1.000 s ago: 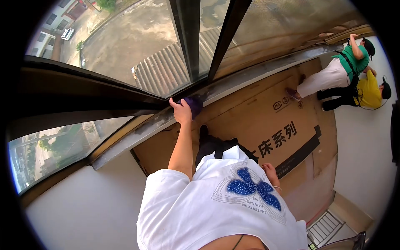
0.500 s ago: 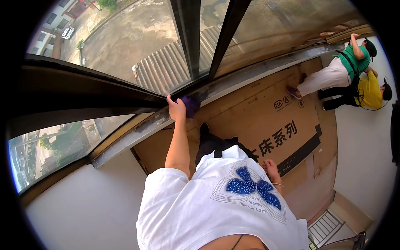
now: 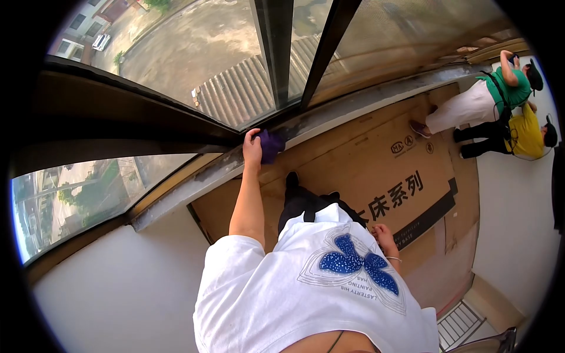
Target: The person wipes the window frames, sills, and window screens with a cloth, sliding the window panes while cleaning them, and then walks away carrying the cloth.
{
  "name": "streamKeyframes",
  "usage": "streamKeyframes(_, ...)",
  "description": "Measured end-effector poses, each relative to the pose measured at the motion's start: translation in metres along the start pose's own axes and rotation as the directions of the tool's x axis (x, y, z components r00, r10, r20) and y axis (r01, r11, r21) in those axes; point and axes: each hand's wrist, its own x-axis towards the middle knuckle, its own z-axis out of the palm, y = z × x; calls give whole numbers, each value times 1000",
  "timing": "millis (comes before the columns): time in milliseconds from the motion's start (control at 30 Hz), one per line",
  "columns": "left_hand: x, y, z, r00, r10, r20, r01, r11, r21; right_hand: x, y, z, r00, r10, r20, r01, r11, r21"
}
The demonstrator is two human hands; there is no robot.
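My left hand (image 3: 252, 150) is stretched out to the corner of the dark window frame (image 3: 223, 136), its fingers closed on a bunched purple cloth (image 3: 271, 146). The cloth lies against the grey sill (image 3: 318, 123), on the right side of the hand. Near my waist, beside the white shirt (image 3: 265, 300), my right hand (image 3: 383, 236) has its fingers curled in, with nothing visible in them. A thin bracelet is on that wrist.
Large flattened cardboard (image 3: 353, 153) with printed characters covers the floor under my feet. At the right stand two people, one in a green top (image 3: 511, 88), one in a yellow top (image 3: 525, 134). A metal rack (image 3: 459, 323) is at the lower right.
The view has shifted slightly. My left hand's raised finger has curled in, and the purple cloth has shifted and changed shape beside the frame corner. My right hand remains near my waist.
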Motion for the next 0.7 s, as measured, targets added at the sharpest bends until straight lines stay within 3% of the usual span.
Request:
streamKeyframes(67,-15,14,16,987,-80,143,86,996,-35,1,-1,0,1000,0,5,0,1000,4)
streamKeyframes(133,-24,18,32,968,-204,145,188,975,116,4,-3,-2,1000,-29,-12,29,999,32)
streamKeyframes(167,-22,1,36,983,-114,141,64,945,321,4,-2,-2,999,-33,-14,33,999,32)
streamKeyframes(200,-17,-19,38,978,-20,206,-66,914,401,5,-1,-2,999,-37,-14,37,998,49)
streamKeyframes(267,-33,7,38,991,-48,124,-27,840,542,5,1,-3,999,-43,-20,44,997,70)
streamKeyframes(400,-34,31,32,983,-11,-184,112,828,549,-1,8,0,999,-33,-38,35,998,61)
streamKeyframes(567,-16,40,22,961,-26,-277,207,730,651,3,27,2,1000,-15,-19,16,999,51)
streamKeyframes(700,-9,39,21,957,16,-289,192,711,676,4,26,2,1000,-20,-15,20,999,40)
